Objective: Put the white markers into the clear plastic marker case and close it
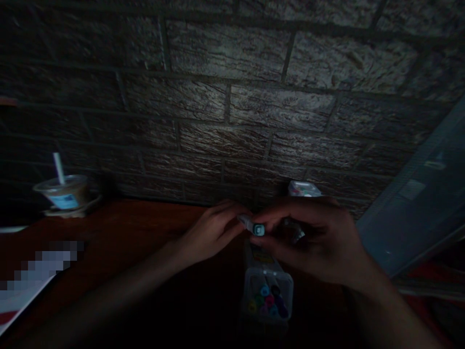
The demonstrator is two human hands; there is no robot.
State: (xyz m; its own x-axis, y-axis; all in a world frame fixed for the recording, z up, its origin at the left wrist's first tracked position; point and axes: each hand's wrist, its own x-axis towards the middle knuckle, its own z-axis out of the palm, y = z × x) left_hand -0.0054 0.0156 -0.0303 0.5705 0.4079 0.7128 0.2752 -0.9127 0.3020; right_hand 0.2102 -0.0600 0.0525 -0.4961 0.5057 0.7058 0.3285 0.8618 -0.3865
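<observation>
A pale marker with a teal end faces me, above the front of the table. The fingers of my left hand are closed at its far end. My right hand pinches it near the teal end between thumb and fingertips. Inside the curl of my right hand shows a small clear, shiny piece, too dark to name. Below my hands lies a clear plastic case, its near end towards me, with several coloured markers inside.
A lidded cup with a straw stands on a holder at the left. Behind my right hand is another clear box by the brick wall. A paper lies at the left on the brown table. A grey panel leans at the right.
</observation>
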